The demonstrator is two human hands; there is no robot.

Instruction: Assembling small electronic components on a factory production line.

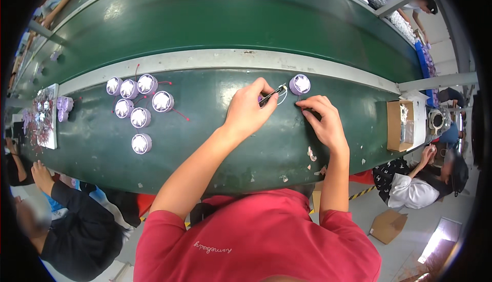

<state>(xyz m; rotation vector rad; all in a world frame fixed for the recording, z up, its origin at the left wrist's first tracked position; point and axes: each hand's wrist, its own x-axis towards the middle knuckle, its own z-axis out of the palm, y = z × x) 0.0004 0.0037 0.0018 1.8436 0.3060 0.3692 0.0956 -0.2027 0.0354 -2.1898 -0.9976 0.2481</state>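
My left hand [247, 108] is closed on a small, flat, dark piece [270, 96] that looks like a circuit board, with a white wire [282, 96] looping from its end. Just right of it stands a round purple unit [300, 84] with a silvery, star-shaped top, near the bench's far rail. My right hand [324, 120] is below that unit, thumb and forefinger drawn close together. Whatever those fingertips pinch is too small to make out, though a thin wire seems to run there. Several similar purple units [140, 117] with red wires sit to my left.
Beyond the pale rail [225, 59] runs a green conveyor belt [236, 20]. A cardboard box [401, 125] stands at the bench's right end. At the far left is a white tray [47, 115] of parts. Small scraps [311, 154] lie near my right forearm. Co-workers sit on both sides.
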